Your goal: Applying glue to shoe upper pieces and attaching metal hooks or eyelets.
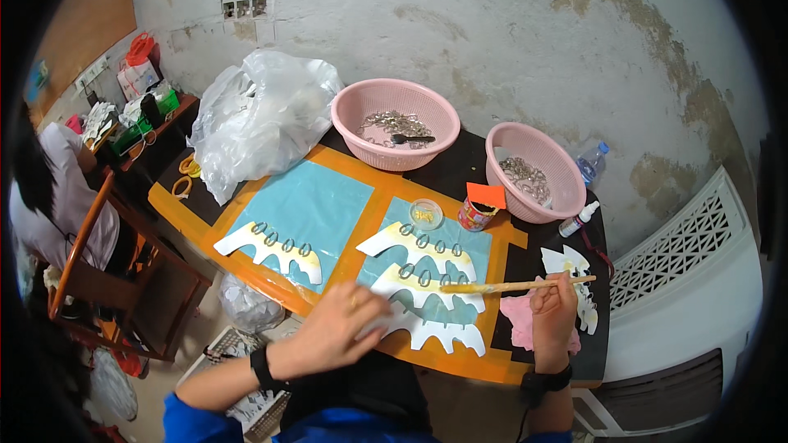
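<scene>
While brush (513,285) was clamped in R hand (554,312) fingers (L hand (341,328) fingers blurred, couldn't be told), light strokes were prob. needed nr white cutout (396,280).

On the table (593,354), the baskets (396,159) stand behind the cut pieces (281,253) and right of the bag (261,127).

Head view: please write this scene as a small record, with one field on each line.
Right hand: holds a wooden stick with yellowish tip pointing left
Left hand: blurred; cannot tell if it holds anything
White cut pieces: one at left, three in a column nearer the right hand
Containers: two pink baskets with metal parts; a round clear dish
Far left: a seated person
</scene>
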The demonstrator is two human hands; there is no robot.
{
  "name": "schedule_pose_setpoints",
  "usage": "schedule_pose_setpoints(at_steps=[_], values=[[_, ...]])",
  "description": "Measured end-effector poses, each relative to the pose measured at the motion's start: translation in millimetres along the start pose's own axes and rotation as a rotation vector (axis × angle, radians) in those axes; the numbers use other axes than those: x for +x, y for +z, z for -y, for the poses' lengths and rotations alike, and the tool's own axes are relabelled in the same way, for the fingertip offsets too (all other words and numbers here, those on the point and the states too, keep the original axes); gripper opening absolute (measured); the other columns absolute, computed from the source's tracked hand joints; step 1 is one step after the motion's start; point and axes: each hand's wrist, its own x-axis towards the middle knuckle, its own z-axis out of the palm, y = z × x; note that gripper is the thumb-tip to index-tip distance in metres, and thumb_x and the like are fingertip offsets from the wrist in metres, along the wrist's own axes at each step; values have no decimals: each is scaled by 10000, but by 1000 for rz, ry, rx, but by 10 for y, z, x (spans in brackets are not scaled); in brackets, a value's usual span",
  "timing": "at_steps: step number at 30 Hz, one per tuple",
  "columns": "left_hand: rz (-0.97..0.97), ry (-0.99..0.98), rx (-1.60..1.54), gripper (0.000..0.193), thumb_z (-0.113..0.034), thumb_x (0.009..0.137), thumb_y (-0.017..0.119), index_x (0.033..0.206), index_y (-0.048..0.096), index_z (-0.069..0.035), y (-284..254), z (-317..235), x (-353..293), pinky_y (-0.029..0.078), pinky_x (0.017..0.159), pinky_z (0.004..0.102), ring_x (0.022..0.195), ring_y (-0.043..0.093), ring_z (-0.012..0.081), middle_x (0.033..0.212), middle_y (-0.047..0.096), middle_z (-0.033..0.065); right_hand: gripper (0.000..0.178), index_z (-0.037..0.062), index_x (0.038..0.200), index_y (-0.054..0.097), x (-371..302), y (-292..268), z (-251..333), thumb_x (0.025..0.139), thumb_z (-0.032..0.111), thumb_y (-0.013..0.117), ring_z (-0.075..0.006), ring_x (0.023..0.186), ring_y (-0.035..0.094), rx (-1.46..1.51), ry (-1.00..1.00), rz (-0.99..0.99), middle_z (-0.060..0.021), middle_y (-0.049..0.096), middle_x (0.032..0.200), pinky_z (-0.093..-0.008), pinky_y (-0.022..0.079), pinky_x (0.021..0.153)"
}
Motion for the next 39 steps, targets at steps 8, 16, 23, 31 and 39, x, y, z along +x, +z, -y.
schedule_pose_setpoints(at_steps=[8,16,23,31,39], values=[[-154,5,39,382,-145,831,784,1186,663,-72,594,124,-584,479,892,387,1099,602,263,1202,639,70,295,23,946,601,-265,123,-222,1071,278,519,-156,535,557,-155,-139,36,-65,590,714,-267,450,507],[-153,6,-111,429,-209,823,810,1207,666,-81,658,147,-572,465,900,385,1072,592,260,1221,653,58,252,25,951,575,-650,305,-318,1072,239,517,-166,548,585,-271,-213,-34,-86,629,727,-268,466,521],[-189,18,-73,416,-237,833,798,1194,663,-83,734,203,-618,453,867,373,1035,575,247,1259,632,49,227,19,959,562,-679,437,-288,1067,212,509,-158,539,582,-415,-285,44,-93,623,689,-266,473,543],[-188,-2,-80,411,-244,840,790,1189,654,-75,746,194,-618,449,868,372,1041,572,243,1254,632,47,215,-4,949,556,-713,489,-287,1051,180,510,-164,537,582,-513,-326,70,-110,621,690,-281,489,546],[-176,-24,-75,388,-234,843,787,1174,661,-75,742,174,-606,448,861,364,1039,569,234,1239,639,41,195,-13,925,559,-792,451,-246,1017,136,472,-182,545,611,-561,-321,88,-111,617,698,-284,511,553]])
